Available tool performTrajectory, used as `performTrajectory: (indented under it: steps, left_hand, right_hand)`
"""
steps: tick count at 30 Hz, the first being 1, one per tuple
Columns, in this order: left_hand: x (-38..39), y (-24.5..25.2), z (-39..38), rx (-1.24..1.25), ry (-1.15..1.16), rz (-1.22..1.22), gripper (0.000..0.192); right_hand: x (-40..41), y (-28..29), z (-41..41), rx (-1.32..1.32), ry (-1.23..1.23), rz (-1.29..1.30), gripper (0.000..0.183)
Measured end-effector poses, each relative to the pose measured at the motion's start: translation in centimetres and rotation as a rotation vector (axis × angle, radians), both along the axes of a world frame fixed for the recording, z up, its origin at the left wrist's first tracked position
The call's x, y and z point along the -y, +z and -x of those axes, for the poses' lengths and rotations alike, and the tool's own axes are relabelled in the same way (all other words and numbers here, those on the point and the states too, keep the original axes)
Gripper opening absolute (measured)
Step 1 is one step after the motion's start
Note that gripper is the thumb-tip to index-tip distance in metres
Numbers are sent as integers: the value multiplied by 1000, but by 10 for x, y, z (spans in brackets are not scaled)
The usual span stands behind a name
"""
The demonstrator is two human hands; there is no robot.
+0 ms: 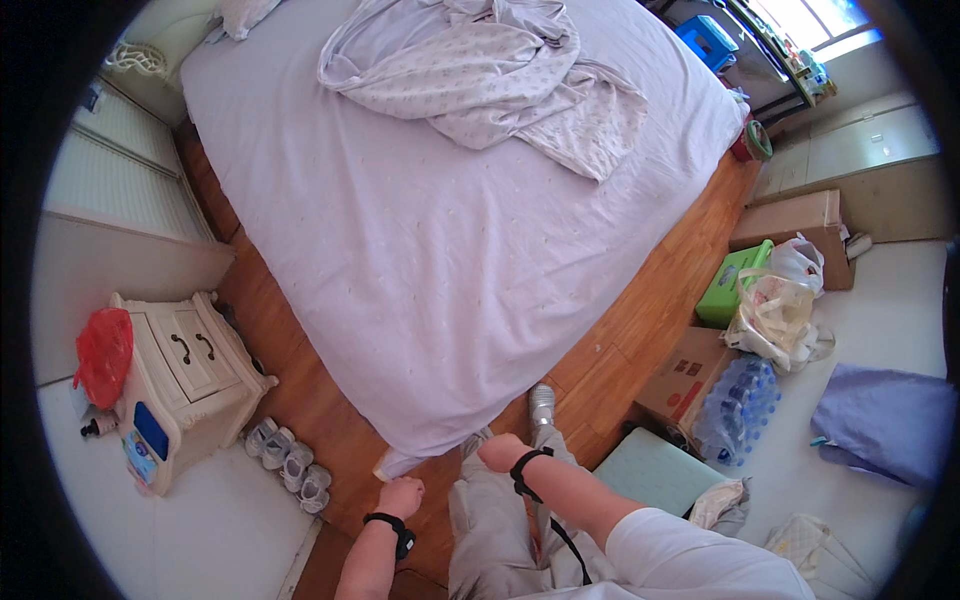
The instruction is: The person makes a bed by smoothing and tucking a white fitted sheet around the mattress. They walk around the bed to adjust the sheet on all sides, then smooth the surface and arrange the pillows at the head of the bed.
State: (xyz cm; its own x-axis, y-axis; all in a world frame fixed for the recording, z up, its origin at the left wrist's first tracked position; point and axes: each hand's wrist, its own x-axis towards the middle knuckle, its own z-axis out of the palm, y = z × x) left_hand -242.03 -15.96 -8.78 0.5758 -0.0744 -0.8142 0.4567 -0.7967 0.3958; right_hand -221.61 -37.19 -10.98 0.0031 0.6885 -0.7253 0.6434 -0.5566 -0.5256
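A pale lavender fitted sheet or bed cover [450, 262] lies over the bed, and its near corner is drawn out towards me. At that corner's pale edge is my left hand [401, 496], fingers curled; whether cloth is inside the fist cannot be told. My right hand [501, 452], also curled, is at the sheet's lower right edge, above my trouser leg; its grip is hidden. Both wrists wear black bands. A bunched, patterned quilt or cover [487, 82] rests on the far part of the bed.
Left stand a cream nightstand [187, 352] and several grey shoes [289, 461] on the wooden floor. Along the right are a cardboard box [686, 375], a green bin [731, 281], shrink-wrapped water bottles [739, 409] and a pale green flat-topped box or stool [652, 476]. A blue stool [705, 41] stands beyond the bed.
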Motion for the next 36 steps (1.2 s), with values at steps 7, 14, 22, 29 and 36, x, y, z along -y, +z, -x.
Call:
performTrajectory:
  steps: [7,14,22,29,36]
  left_hand:
    - [21,0,-39,445,348,-266,51]
    - [50,-49,-51,273,547,-250,76]
    - [23,-22,-96,-106,233,-285,69]
    - [70,39,-60,57,703,158,45]
    - [132,138,84,177,711,287,35]
  right_hand:
    - [77,-24,-38,105,-234,185,24]
    - [76,-2,-54,-42,-418,84,25]
    - [153,39,-36,-42,-625,119,28]
    - [286,68,8,55,-652,158,30]
    - [356,102,31,80,-696,146,29]
